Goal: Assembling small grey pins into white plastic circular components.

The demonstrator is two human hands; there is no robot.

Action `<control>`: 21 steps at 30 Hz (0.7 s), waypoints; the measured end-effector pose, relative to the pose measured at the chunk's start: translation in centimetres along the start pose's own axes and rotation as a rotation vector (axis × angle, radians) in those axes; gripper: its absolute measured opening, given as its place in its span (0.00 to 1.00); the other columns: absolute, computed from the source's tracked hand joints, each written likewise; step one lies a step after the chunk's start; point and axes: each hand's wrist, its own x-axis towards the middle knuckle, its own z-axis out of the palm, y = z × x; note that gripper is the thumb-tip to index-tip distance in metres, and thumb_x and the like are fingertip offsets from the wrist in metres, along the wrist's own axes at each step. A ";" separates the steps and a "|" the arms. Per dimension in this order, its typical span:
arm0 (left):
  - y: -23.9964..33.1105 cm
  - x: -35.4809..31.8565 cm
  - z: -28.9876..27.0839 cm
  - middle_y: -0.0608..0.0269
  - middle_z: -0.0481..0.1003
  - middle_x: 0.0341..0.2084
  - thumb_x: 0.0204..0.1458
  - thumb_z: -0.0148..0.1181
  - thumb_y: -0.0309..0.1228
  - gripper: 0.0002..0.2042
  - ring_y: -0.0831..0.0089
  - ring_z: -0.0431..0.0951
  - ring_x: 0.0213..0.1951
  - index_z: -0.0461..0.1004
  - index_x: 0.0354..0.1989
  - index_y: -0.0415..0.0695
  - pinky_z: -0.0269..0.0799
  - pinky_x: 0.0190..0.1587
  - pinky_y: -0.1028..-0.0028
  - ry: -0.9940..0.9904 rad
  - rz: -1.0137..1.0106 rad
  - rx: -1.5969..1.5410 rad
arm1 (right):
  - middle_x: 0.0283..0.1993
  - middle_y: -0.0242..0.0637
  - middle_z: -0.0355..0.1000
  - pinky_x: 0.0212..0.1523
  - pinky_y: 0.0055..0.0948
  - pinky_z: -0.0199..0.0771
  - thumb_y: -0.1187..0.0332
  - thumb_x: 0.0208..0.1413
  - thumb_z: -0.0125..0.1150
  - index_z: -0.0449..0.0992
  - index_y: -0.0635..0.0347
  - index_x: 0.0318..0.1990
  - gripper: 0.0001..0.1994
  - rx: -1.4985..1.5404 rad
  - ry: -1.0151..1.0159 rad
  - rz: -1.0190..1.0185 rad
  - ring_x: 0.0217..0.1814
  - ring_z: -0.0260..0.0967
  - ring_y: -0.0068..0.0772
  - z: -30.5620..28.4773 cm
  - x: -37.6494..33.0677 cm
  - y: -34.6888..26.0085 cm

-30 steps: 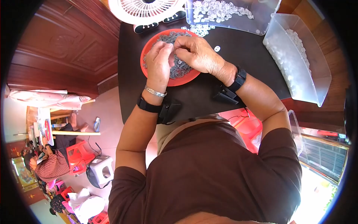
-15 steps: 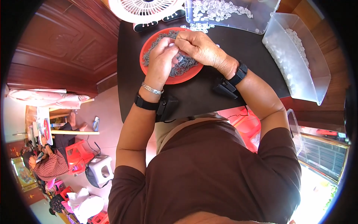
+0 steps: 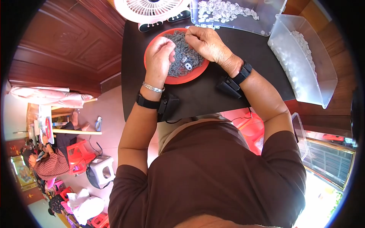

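A red round basin [image 3: 178, 80] holds a heap of small grey screws or plugs [image 3: 178, 68]. On the heap lies a small white oval plastic piece with two dark holes [image 3: 188, 66], and beside it is a smaller pale piece [image 3: 184, 59]. My left hand [image 3: 160, 55] is over the basin's left side, its fingers curled and thumb pressed to the forefinger. Over the far right rim, my right hand [image 3: 207, 42] is closed in a pinch. Whatever the fingertips of either hand hold is too small or hidden to make out.
Beyond the basin stand a pink-and-white fan [image 3: 152, 9] and a clear box [image 3: 243, 26] of clear plastic pieces, with more loose pieces [image 3: 205, 26] by it. Another translucent bin [image 3: 323, 72] of white pieces is at the right. A person [image 3: 53, 163] sits far left.
My hands, close together over the basin before, have moved apart. The left shifted left, the right slightly right. The white two-hole piece now shows on the heap between them.
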 end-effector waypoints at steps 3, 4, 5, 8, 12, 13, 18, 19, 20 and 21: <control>0.7 -0.1 -0.1 0.69 0.68 0.17 0.52 0.53 0.28 0.05 0.84 0.65 0.18 0.71 0.26 0.41 0.58 0.20 0.84 -0.002 -0.030 0.025 | 0.23 0.42 0.71 0.32 0.29 0.69 0.63 0.53 0.54 0.73 0.63 0.32 0.11 -0.114 0.048 -0.043 0.25 0.69 0.35 -0.1 0.3 0.4; 0.8 0.1 -0.3 0.64 0.70 0.17 0.51 0.53 0.29 0.06 0.76 0.69 0.19 0.71 0.27 0.41 0.63 0.22 0.79 -0.035 -0.059 0.098 | 0.23 0.42 0.71 0.32 0.29 0.69 0.63 0.53 0.54 0.73 0.63 0.32 0.11 -0.110 0.049 -0.045 0.25 0.69 0.35 0.0 0.2 0.5; 0.7 0.3 -0.4 0.64 0.70 0.17 0.51 0.53 0.29 0.06 0.76 0.69 0.19 0.71 0.27 0.41 0.63 0.22 0.79 -0.035 -0.060 0.103 | 0.23 0.41 0.71 0.31 0.29 0.69 0.63 0.53 0.54 0.74 0.62 0.32 0.11 -0.123 0.063 -0.067 0.25 0.69 0.34 0.0 0.2 0.5; 0.7 0.5 -0.2 0.48 0.74 0.24 0.48 0.50 0.35 0.09 0.51 0.74 0.29 0.72 0.30 0.42 0.68 0.34 0.60 -0.221 0.087 0.787 | 0.24 0.39 0.73 0.31 0.27 0.70 0.63 0.52 0.56 0.76 0.61 0.33 0.10 -0.145 0.068 -0.097 0.24 0.69 0.31 -0.1 0.0 0.5; 0.6 0.6 0.8 0.47 0.76 0.26 0.47 0.47 0.35 0.12 0.48 0.75 0.34 0.72 0.33 0.41 0.68 0.39 0.53 -0.283 0.164 1.258 | 0.26 0.40 0.75 0.35 0.34 0.73 0.65 0.46 0.58 0.77 0.57 0.30 0.07 -0.100 0.045 -0.069 0.31 0.73 0.42 -0.4 0.1 0.7; 0.8 0.6 1.3 0.47 0.76 0.26 0.47 0.47 0.35 0.12 0.48 0.75 0.34 0.72 0.33 0.41 0.68 0.39 0.53 -0.286 0.163 1.264 | 0.27 0.40 0.75 0.36 0.35 0.73 0.65 0.46 0.58 0.77 0.57 0.30 0.07 -0.105 0.050 -0.090 0.31 0.73 0.42 -0.3 0.1 0.9; 1.7 1.0 2.8 0.45 0.76 0.28 0.45 0.47 0.33 0.13 0.49 0.76 0.35 0.72 0.32 0.37 0.68 0.39 0.54 -0.446 0.111 1.482 | 0.28 0.40 0.75 0.37 0.35 0.73 0.65 0.45 0.58 0.77 0.56 0.30 0.07 -0.146 0.047 -0.089 0.32 0.74 0.43 -0.5 0.2 1.0; 1.8 1.2 2.9 0.45 0.76 0.28 0.45 0.47 0.33 0.13 0.49 0.76 0.35 0.72 0.32 0.37 0.68 0.39 0.54 -0.446 0.110 1.485 | 0.28 0.40 0.75 0.38 0.35 0.73 0.65 0.45 0.58 0.77 0.56 0.30 0.07 -0.149 0.043 -0.076 0.32 0.74 0.43 -0.5 0.2 0.9; 1.9 1.4 2.9 0.44 0.75 0.28 0.47 0.47 0.33 0.12 0.48 0.75 0.35 0.71 0.31 0.37 0.68 0.39 0.53 -0.511 0.079 1.505 | 0.28 0.40 0.75 0.38 0.35 0.73 0.65 0.45 0.58 0.77 0.56 0.30 0.07 -0.153 0.040 -0.064 0.33 0.74 0.43 -0.5 0.2 0.9; 2.0 1.6 2.9 0.43 0.74 0.27 0.49 0.46 0.33 0.11 0.47 0.75 0.35 0.71 0.30 0.37 0.67 0.39 0.52 -0.577 0.049 1.523 | 0.28 0.40 0.75 0.38 0.35 0.73 0.65 0.45 0.58 0.77 0.56 0.30 0.07 -0.151 0.041 -0.064 0.33 0.74 0.43 -0.5 0.2 1.0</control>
